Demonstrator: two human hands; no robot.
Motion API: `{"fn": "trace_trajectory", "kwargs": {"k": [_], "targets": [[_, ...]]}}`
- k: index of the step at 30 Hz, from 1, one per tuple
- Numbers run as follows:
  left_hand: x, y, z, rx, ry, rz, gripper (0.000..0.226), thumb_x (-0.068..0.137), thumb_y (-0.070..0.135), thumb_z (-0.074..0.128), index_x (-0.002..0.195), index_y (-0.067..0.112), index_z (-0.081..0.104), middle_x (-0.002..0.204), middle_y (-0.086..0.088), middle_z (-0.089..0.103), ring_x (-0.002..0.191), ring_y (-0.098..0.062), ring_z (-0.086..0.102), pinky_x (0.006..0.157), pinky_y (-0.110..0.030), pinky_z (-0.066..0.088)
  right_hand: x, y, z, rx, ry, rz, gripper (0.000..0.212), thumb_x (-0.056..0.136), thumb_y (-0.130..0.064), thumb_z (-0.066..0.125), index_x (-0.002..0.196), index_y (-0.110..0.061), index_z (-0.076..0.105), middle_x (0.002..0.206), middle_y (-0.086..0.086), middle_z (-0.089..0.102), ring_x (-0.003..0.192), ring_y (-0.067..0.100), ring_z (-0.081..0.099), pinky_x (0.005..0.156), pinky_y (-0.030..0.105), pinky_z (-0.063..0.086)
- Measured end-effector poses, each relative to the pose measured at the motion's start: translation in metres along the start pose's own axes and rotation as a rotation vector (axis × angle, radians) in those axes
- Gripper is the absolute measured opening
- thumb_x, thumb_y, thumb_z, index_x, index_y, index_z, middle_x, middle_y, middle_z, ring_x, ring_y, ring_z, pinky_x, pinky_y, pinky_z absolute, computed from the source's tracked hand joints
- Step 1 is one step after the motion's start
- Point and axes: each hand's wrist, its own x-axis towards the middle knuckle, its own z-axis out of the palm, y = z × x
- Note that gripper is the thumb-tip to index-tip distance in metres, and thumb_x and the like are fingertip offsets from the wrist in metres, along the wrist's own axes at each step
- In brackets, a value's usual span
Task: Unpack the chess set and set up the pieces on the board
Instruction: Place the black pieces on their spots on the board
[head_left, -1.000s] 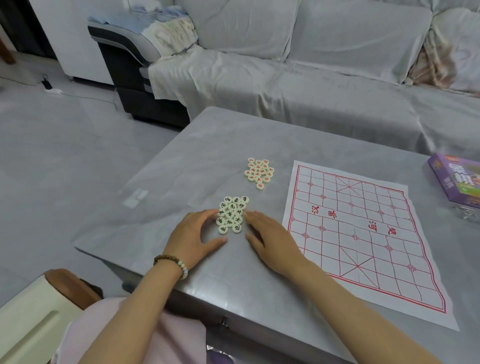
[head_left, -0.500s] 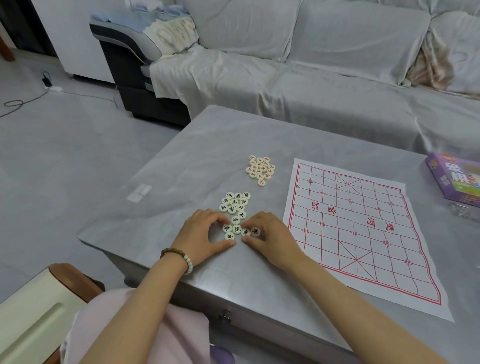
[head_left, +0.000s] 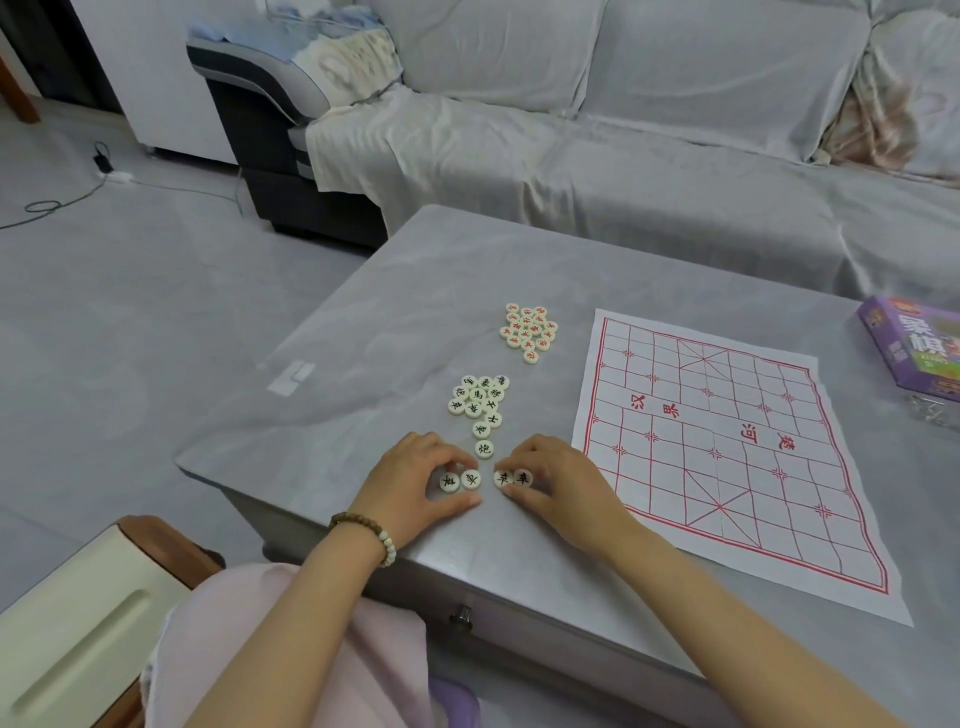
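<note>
Head view: the left hand rested on the table with fingers curled over and thumb under a left pair of black-lettered discs, clasping them flat on the surface; the right hand, just to its right, clasped a right pair the same way; the two pairs lay in one row, close together between the fingertips. Just beyond the gap between the grips lay a single disc; past it the black pile; farther beyond, the red pile. The paper board lay to the right of both grips, its left edge near the right hand and well apart from the left, its palace-to-palace axis running away from the person; no piece stood on it. The coming carry would therefore likely run rightward, the right hand being nearer; the discs, being round, offered no long axis to mind. The purple box lay beyond the board's far right corner.
</note>
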Motion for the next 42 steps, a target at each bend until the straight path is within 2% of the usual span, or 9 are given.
{"fn": "trace_trajectory", "kwargs": {"k": [4,10,15,21,27,31,34,38,42], "targets": [[-0.006,0.001,0.001,-0.047,-0.003,-0.011,0.020,0.076,0.040,0.071,0.095,0.037,0.066,0.085,0.017,0.054,0.088,0.002,0.047,0.077,-0.011,0.038,-0.001,-0.002,-0.001,0.016,-0.016,-0.022,0.024,0.088,-0.031,0.062,0.109,-0.023,0.069,0.100,-0.009,0.058,0.086,0.002,0.046,0.077,0.017,0.039],[-0.005,0.011,0.003,-0.124,0.046,-0.015,0.019,0.075,0.034,0.073,0.093,0.031,0.068,0.082,0.015,0.056,0.078,-0.005,0.053,0.069,-0.012,0.042,-0.012,-0.005,-0.005,0.094,0.045,-0.034,0.022,0.087,-0.027,0.065,0.107,-0.021,0.070,0.100,-0.006,0.061,0.087,0.004,0.050,0.078,0.016,0.040],[0.021,0.045,0.011,-0.224,0.133,0.003,0.017,0.075,0.027,0.074,0.090,0.030,0.067,0.084,0.012,0.059,0.075,-0.007,0.055,0.069,-0.013,0.046,-0.036,0.025,-0.041,0.248,0.250,0.138,0.017,0.083,-0.019,0.069,0.099,-0.024,0.071,0.091,-0.010,0.062,0.080,0.004,0.055,0.073,0.013,0.044],[0.076,0.114,0.061,-0.270,-0.008,0.073,0.024,0.078,0.025,0.072,0.102,0.023,0.068,0.089,0.011,0.057,0.077,-0.005,0.054,0.070,-0.007,0.045,-0.083,0.089,-0.092,0.128,0.351,0.359,0.018,0.082,-0.020,0.070,0.098,-0.028,0.069,0.092,-0.013,0.063,0.078,0.002,0.056,0.069,0.011,0.044],[0.119,0.161,0.107,-0.072,-0.145,0.140,0.032,0.085,0.024,0.064,0.116,0.020,0.063,0.108,0.001,0.057,0.087,-0.009,0.050,0.085,-0.020,0.044,-0.086,0.128,-0.116,-0.043,0.333,0.449,0.022,0.085,-0.022,0.067,0.107,-0.022,0.069,0.097,-0.008,0.062,0.078,0.002,0.051,0.071,0.008,0.038],[0.135,0.165,0.116,0.020,-0.243,0.115,0.033,0.086,0.025,0.064,0.118,0.020,0.063,0.116,-0.001,0.058,0.104,-0.018,0.055,0.094,-0.025,0.043,-0.075,0.136,-0.124,-0.075,0.188,0.451,0.023,0.085,-0.021,0.067,0.108,-0.020,0.069,0.102,-0.005,0.063,0.083,0.006,0.052,0.079,0.019,0.044],[0.134,0.163,0.120,0.066,-0.287,0.140,0.036,0.086,0.030,0.062,0.121,0.020,0.061,0.118,0.000,0.057,0.110,-0.017,0.052,0.098,-0.029,0.042,-0.074,0.139,-0.125,-0.051,0.130,0.470,0.026,0.084,-0.022,0.068,0.110,-0.021,0.068,0.107,-0.003,0.063,0.089,0.008,0.053,0.085,0.023,0.046],[0.123,0.148,0.110,0.019,-0.213,0.133,0.047,0.087,0.039,0.058,0.131,0.025,0.050,0.132,0.003,0.049,0.124,-0.014,0.040,0.105,-0.027,0.033,-0.074,0.128,-0.119,-0.095,0.218,0.397,0.033,0.084,-0.029,0.067,0.116,-0.026,0.062,0.119,-0.007,0.054,0.109,0.008,0.047,0.091,0.018,0.032],[0.104,0.106,0.074,0.114,-0.041,0.105,0.056,0.090,0.048,0.047,0.139,0.020,0.039,0.143,0.000,0.039,0.134,-0.016,0.030,0.110,-0.031,0.024,-0.055,0.092,-0.100,-0.037,0.198,0.254,0.030,0.088,-0.033,0.062,0.118,-0.028,0.060,0.124,-0.010,0.051,0.113,0.003,0.045,0.097,0.019,0.035]]}}
